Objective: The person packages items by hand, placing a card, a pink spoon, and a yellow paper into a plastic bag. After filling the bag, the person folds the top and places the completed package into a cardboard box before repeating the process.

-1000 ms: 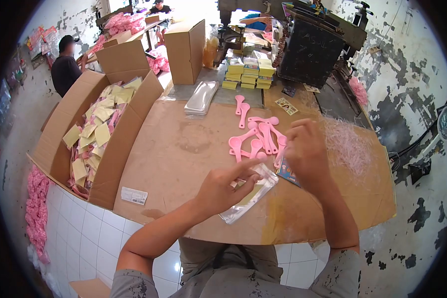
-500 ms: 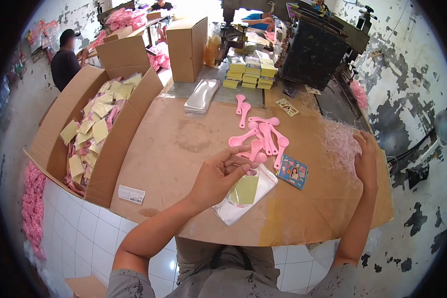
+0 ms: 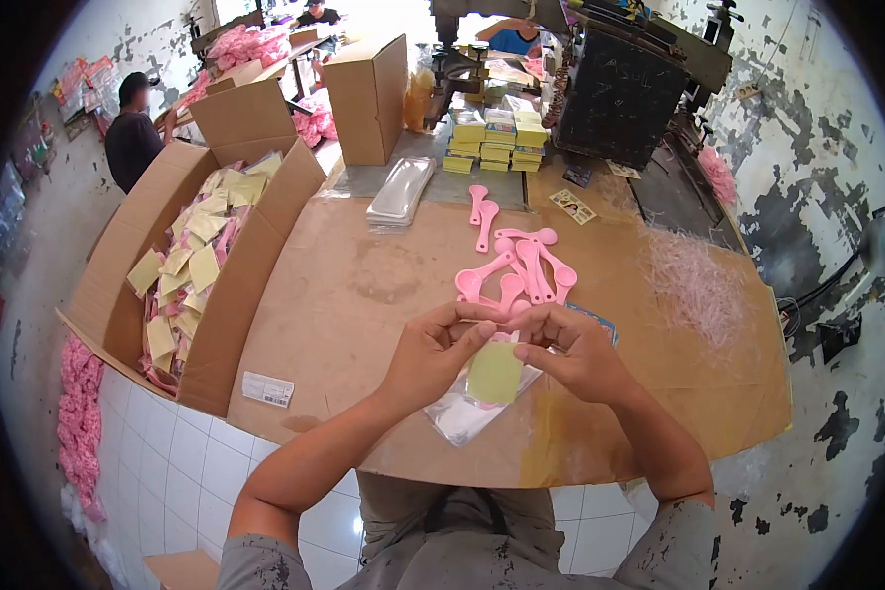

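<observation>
My left hand (image 3: 441, 352) and my right hand (image 3: 578, 352) meet over the front of the table, fingers pinched at the top edge of a small clear plastic bag. Inside it sits a pale yellow-green card (image 3: 494, 374), with a bit of pink showing near its edges. Under the bag lies a stack of clear bags (image 3: 459, 423). Just beyond my fingertips is a pile of pink measuring spoons (image 3: 531, 267), some partly hidden by my hands. A blue printed card (image 3: 605, 323) peeks out behind my right hand.
An open carton (image 3: 206, 344) at the left holds many filled bags. Clear sleeves (image 3: 400, 192) and stacked yellow card packs (image 3: 497, 143) lie farther back. Shredded plastic strands (image 3: 698, 285) spread on the right. A black machine (image 3: 615, 93) stands behind; a person (image 3: 133, 138) is at far left.
My right hand has left the shredded strands and come across to the bag beside my left hand. The bag's top is now between both hands.
</observation>
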`<state>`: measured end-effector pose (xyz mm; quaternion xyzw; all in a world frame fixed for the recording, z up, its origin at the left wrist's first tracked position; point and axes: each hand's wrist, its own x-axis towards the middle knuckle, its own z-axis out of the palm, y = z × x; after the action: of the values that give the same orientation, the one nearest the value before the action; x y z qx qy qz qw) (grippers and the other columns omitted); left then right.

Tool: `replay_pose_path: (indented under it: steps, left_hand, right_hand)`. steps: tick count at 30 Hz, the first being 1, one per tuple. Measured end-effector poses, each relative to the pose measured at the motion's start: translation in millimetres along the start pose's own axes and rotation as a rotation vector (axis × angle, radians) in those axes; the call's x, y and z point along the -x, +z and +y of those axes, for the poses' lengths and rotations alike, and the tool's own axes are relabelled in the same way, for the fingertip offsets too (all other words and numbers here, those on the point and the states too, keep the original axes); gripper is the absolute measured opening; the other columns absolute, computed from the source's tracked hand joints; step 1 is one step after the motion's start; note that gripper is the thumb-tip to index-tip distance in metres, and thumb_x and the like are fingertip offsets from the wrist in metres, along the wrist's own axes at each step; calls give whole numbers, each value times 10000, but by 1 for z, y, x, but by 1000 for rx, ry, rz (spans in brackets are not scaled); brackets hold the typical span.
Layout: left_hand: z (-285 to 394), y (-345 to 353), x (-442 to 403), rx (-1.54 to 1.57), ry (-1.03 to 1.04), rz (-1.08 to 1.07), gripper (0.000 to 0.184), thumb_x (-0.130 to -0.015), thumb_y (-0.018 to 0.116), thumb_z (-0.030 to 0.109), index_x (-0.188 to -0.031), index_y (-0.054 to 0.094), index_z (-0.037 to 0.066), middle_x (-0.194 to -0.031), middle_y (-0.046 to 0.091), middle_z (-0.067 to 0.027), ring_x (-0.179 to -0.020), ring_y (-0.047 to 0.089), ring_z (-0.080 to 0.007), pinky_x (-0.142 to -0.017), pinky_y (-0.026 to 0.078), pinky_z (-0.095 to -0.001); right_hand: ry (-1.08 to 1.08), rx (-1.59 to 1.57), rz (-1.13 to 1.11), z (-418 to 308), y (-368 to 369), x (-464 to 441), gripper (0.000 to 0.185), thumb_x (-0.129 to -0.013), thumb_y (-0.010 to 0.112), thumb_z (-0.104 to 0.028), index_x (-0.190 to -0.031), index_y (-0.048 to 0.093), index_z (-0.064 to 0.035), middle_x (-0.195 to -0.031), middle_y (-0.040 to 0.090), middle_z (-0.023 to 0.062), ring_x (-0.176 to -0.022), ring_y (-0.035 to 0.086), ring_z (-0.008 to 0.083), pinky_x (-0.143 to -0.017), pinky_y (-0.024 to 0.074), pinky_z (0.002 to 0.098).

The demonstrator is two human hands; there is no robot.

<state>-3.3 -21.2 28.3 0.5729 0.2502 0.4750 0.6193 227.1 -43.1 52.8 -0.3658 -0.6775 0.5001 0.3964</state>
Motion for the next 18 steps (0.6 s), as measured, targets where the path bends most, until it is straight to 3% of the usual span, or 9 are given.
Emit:
replay_pose_path:
  steps: [3, 6, 10, 13, 18]
  left_hand:
    - [6, -5, -3, 91, -75, -18, 259, -1037, 636, 99, -1245, 645, -55, -1135, 723, -99, -1052, 694, -136, -908, 579, -285]
    - [2, -8, -1, -64, -113, -51, 261, -1020, 659, 94, -1243, 662, -42, -1150, 729, -126, -1044, 710, -174, -908, 596, -330]
    - [3, -8, 0, -183, -72, 12, 226, -1008, 661, 54, -1210, 684, -45, -1094, 746, -108, -988, 718, -143, -852, 604, -296]
    - [-6, -10, -1, -163, 3, 45, 197, -995, 663, 14, -1173, 701, -58, -1068, 753, -90, -946, 718, -113, -813, 603, -255]
    - [-6, -7, -1, -219, 60, 58, 196, -973, 672, -20, -1162, 717, -47, -1045, 758, -101, -948, 719, -123, -828, 604, -261]
  right_hand:
    - [59, -55, 4, 5, -10, 0, 262, -975, 687, -52, -1228, 641, 0, -990, 655, 1, -860, 607, 55, -747, 493, 244]
    - [51, -79, 51, 8, -9, 0, 218, -978, 682, -43, -1189, 669, 8, -1031, 678, 13, -895, 624, 61, -783, 508, 241]
    - [20, -37, 157, 20, -11, -1, 188, -977, 687, -40, -1155, 690, 22, -1062, 699, 27, -917, 645, 74, -815, 518, 230]
    - [80, -191, 195, 16, -8, -1, 160, -973, 694, -35, -1122, 702, 20, -1033, 697, 11, -897, 642, 64, -785, 514, 222]
    - [48, -122, 161, 25, -16, 2, 137, -960, 684, -3, -1092, 718, 2, -988, 680, -13, -843, 614, 43, -733, 495, 221]
